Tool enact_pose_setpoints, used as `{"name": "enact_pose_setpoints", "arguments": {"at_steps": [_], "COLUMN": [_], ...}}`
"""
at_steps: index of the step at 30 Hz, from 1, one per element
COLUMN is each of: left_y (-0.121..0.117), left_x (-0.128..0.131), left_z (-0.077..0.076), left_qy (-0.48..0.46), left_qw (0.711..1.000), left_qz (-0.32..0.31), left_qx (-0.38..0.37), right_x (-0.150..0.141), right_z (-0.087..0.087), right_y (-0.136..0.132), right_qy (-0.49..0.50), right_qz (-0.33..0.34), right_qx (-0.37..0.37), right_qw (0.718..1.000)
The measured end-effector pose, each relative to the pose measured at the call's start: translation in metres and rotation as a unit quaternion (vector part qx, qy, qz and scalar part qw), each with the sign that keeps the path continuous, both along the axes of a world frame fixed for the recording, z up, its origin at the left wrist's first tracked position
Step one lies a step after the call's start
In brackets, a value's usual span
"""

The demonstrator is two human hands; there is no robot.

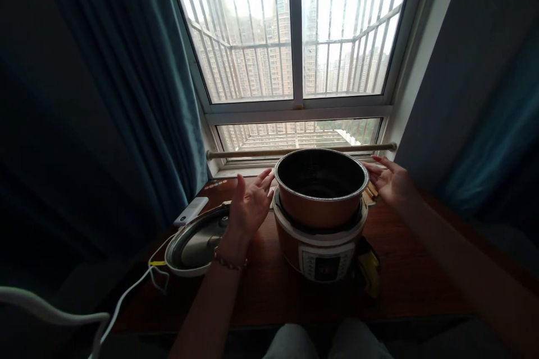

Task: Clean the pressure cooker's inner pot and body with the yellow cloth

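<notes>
A copper-coloured inner pot [320, 212] with a dark inside stands well above the rim of the white and brown electric pressure cooker [290, 241], its lower part over the opening. My left hand [250, 202] is at the pot's left side, thumb raised and fingertips at the rim. At the opposite side my right hand [389, 180] has its fingertips against the rim. The pot appears supported between the fingertips of both hands, which are fairly straight. Left of the cooker lies its round lid [197, 241], partly hidden behind my left forearm.
The brown wooden table [412, 275] carries a white device [191, 211] at the left, with a white cable [126, 294] nearby. A dark and yellow item [369, 272] lies right of the cooker. A rail [248, 153] crosses below the barred window; a blue curtain [164, 95] hangs left.
</notes>
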State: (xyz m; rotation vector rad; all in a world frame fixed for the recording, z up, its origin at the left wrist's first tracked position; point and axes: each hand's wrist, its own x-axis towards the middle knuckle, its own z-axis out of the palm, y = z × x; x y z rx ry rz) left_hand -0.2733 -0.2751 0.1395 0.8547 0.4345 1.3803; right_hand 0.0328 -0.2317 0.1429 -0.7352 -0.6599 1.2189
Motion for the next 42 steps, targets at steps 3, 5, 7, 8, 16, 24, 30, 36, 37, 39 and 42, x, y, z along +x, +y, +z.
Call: {"name": "enact_pose_setpoints", "arguments": {"at_steps": [3,5,7,8,16,24,30,36,37,39,42], "left_y": [-0.001,-0.001,-0.002,-0.001,0.0,-0.005,-0.009,-0.012,-0.012,-0.013,-0.014], "left_x": [0.001,0.001,0.001,0.001,0.002,0.005,0.006,0.008,0.008,0.01,0.013], "left_z": [-0.006,-0.01,-0.014,-0.016,-0.036,-0.051,-0.054,-0.061,-0.062,-0.063,-0.062], "left_qy": [-0.001,-0.002,0.0,0.001,0.029,0.06,0.075,0.093,0.096,0.101,0.113], "left_qw": [1.0,1.0,1.0,1.0,0.999,0.998,0.997,0.995,0.995,0.994,0.992], "left_qz": [0.0,0.001,0.0,0.0,-0.002,-0.002,-0.003,0.022,0.025,0.032,0.043], "left_qx": [-0.011,-0.016,-0.018,-0.017,-0.014,-0.023,-0.011,-0.025,-0.026,-0.028,-0.037], "right_x": [0.002,0.003,0.004,0.005,0.006,0.005,0.007,0.008,0.008,0.007,0.005], "right_z": [-0.008,-0.013,-0.019,-0.021,-0.034,-0.045,-0.05,-0.056,-0.057,-0.058,-0.058], "right_y": [0.0,0.001,0.002,0.003,0.007,0.011,0.013,0.014,0.014,0.013,0.011], "right_qy": [-0.009,-0.016,-0.021,-0.023,-0.05,-0.071,-0.068,-0.078,-0.08,-0.085,-0.085], "right_qz": [0.014,0.02,0.022,0.022,0.036,0.05,0.054,0.058,0.058,0.059,0.06], "right_qx": [-0.008,-0.018,-0.03,-0.035,-0.064,-0.098,-0.097,-0.087,-0.084,-0.079,-0.067], "right_qw": [1.0,0.999,0.999,0.999,0.996,0.991,0.992,0.992,0.991,0.991,0.992]}}
